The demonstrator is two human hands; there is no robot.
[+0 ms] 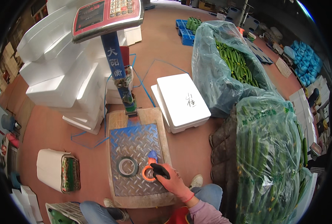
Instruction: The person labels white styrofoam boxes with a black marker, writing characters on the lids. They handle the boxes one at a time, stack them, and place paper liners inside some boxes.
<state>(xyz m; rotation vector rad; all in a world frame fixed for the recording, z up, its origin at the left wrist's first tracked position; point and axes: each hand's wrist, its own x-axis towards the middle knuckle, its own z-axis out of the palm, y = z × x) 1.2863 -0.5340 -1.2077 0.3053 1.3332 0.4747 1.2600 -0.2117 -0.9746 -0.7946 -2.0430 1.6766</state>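
My right hand wears a pink-orange glove with black fingertips. Its thumb and forefinger pinch the right edge of an orange tape dispenser, a ring-shaped tool with a blue head. Under the tool is the worn diamond-plate platform of a floor scale. Left of the dispenser, a roll of dark green tape with a pale core lies flat on the same plate. The scale's blue column rises from the far side to a red display with a keypad. My left hand is out of view.
White foam boxes are stacked at the left. A closed foam box with handwriting stands beyond the scale. On the right, plastic-lined containers hold cucumbers, with bagged cucumbers nearer. Blue strapping trails over the floor.
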